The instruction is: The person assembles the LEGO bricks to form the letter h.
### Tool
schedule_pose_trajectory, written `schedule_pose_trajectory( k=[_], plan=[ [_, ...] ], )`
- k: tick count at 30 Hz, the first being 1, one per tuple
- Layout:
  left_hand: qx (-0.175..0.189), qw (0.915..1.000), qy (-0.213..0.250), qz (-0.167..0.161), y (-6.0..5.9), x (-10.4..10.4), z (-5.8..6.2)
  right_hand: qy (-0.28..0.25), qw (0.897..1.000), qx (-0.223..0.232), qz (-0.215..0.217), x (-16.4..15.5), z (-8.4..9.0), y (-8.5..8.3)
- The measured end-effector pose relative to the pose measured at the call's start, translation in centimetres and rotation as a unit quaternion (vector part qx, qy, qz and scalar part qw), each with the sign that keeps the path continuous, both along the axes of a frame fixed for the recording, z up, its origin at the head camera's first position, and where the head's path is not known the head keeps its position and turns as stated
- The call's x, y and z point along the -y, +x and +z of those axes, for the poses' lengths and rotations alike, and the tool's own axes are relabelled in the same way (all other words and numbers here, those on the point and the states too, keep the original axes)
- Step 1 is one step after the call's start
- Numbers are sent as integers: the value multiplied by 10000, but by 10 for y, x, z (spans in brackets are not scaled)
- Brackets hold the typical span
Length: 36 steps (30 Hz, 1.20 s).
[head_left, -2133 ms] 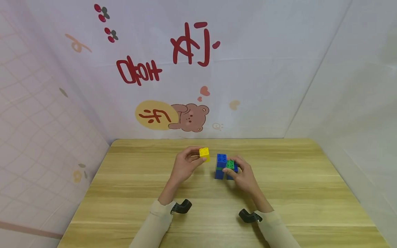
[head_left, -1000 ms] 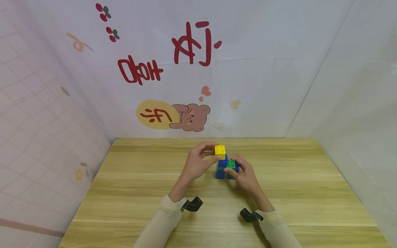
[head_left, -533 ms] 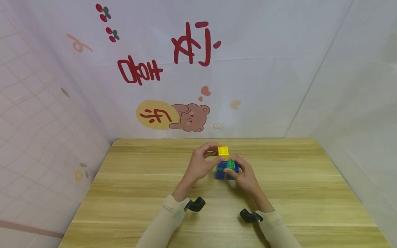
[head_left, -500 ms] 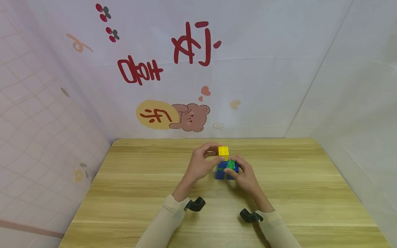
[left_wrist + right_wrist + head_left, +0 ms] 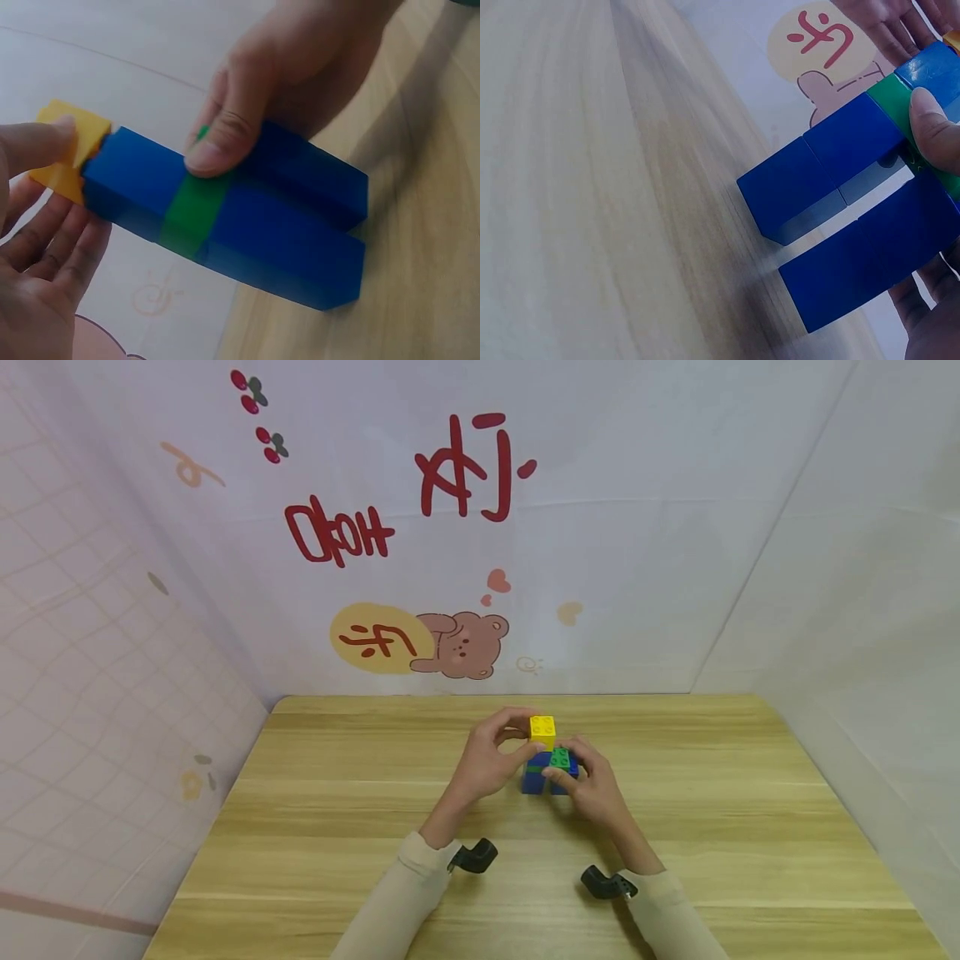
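My left hand (image 5: pixel 486 766) pinches a yellow toy building brick (image 5: pixel 542 732) between thumb and fingers. In the left wrist view this yellow brick (image 5: pixel 88 129) sits at the top end of the taller blue column, slightly askew to it. A green brick (image 5: pixel 559 757) spans two blue brick columns, showing as a green band (image 5: pixel 196 216) in the taller one (image 5: pixel 289 247). My right hand (image 5: pixel 596 789) grips the structure, its thumb on the green brick. In the right wrist view the shorter blue column (image 5: pixel 870 262) stands beside the taller one, with a gap between their lower parts.
The structure stands upright on a wood-grain table (image 5: pixel 337 868), toward its back edge. A pale printed cloth wall (image 5: pixel 615 527) rises behind the table, with more cloth at both sides. Black wrist mounts (image 5: pixel 475 856) stick out from both cuffs.
My left hand has carried the yellow brick rightward from beside the structure to the top of the taller blue column, then lowered slightly. My right hand has kept its hold in place.
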<state>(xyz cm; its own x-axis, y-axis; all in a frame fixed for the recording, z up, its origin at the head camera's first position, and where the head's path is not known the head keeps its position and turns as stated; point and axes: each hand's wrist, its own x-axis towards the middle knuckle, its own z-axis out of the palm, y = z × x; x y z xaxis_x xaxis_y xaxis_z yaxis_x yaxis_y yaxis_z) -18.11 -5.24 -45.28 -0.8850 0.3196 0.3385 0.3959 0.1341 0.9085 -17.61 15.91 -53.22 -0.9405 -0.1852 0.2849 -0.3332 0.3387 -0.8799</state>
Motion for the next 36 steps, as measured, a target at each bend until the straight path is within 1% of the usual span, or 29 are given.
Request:
schedule_pose_trajectory(
  k=[1,8,15,21,28,33,36],
  plan=[
    [-72,10000,0,-3,-3,0,-5,32,10000,-24,-20,0,0,0],
    [-336,9993,185,-8,-4,-4,-14,161,9999,39,-47,1,3,-1],
    [-567,9978,347,28,-2,-5,-19,167,9998,78,-50,0,1,-1],
    [-760,9966,315,58,-1,-8,-22,-5,10000,53,-24,-1,-2,-1],
    [-1123,9929,379,81,-1,-11,-27,10,9999,106,-109,-2,-4,2],
    [-1444,9885,389,235,-1,-14,-32,-35,10000,9,-79,0,-3,2],
    [-1650,9849,422,306,2,-16,-31,-103,9999,-9,-37,1,-3,2]
  ],
)
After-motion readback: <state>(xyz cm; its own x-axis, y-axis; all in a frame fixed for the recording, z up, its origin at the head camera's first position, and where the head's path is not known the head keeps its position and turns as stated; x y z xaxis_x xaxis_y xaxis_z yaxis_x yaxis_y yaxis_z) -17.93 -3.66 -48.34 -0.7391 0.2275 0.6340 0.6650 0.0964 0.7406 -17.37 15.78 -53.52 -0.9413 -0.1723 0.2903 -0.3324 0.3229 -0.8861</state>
